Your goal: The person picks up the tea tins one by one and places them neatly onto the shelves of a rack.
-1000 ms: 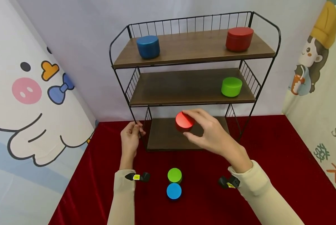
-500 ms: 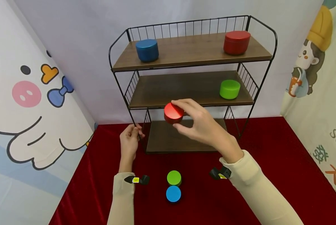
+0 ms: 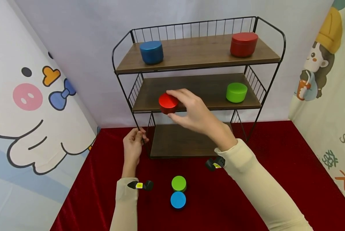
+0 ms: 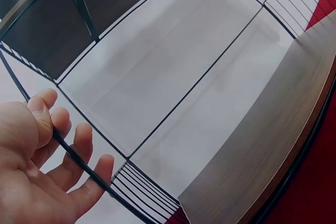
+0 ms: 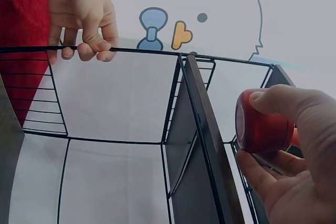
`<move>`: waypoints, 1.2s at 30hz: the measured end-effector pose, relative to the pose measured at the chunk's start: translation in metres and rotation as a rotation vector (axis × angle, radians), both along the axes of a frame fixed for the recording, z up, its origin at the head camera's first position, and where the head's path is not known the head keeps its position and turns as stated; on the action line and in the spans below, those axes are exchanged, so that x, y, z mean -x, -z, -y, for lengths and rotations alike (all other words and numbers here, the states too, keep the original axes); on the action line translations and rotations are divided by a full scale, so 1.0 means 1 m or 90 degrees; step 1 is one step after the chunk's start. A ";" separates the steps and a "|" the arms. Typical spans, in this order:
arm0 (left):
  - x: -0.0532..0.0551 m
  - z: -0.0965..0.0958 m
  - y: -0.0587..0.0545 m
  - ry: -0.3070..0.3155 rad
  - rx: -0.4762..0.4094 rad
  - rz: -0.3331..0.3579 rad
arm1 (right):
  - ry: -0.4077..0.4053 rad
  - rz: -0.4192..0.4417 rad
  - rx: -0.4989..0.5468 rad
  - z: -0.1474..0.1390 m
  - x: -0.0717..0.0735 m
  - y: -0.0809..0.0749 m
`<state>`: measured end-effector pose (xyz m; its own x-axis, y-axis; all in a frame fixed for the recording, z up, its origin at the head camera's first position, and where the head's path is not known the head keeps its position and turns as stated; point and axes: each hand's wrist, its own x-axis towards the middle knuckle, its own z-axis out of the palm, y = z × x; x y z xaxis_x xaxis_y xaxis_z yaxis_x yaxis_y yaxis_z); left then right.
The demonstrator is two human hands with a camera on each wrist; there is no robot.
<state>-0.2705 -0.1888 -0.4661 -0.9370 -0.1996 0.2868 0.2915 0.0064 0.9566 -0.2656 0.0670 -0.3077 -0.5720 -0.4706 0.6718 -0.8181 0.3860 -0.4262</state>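
Observation:
My right hand grips a small round red tin between thumb and fingers, in front of the middle board's front edge. In the right wrist view the same red tin is tilted on its side relative to that camera. At the lower left, my left hand pinches the front left post of the black wire shelf rack. Curled fingers and thumb hold that thin rod in the left wrist view. Below the rack, a green tin and a blue tin sit touching or nearly so on the red cloth.
On the top board stand a larger blue tin at left and a larger red tin at right. A larger green tin is on the middle board's right side. Printed curtains flank the rack.
My right hand has carried the red tin up and to the left, from before the bottom board to the middle board's height. The left hand keeps its hold on the post.

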 end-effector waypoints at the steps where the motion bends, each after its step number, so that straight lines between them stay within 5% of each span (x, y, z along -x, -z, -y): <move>1: 0.000 0.000 0.000 0.001 0.000 -0.001 | 0.000 0.006 -0.002 0.002 0.003 -0.002; 17: 0.000 0.001 -0.001 -0.002 0.015 0.008 | 0.051 0.159 -0.094 0.029 0.029 -0.019; 36: 0.000 0.000 0.000 -0.007 0.002 0.009 | 0.063 0.214 -0.107 0.035 0.036 -0.017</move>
<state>-0.2704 -0.1888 -0.4666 -0.9387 -0.2084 0.2746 0.2781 0.0127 0.9605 -0.3017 0.0318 -0.2902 -0.7955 -0.4895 0.3572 -0.5988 0.5442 -0.5876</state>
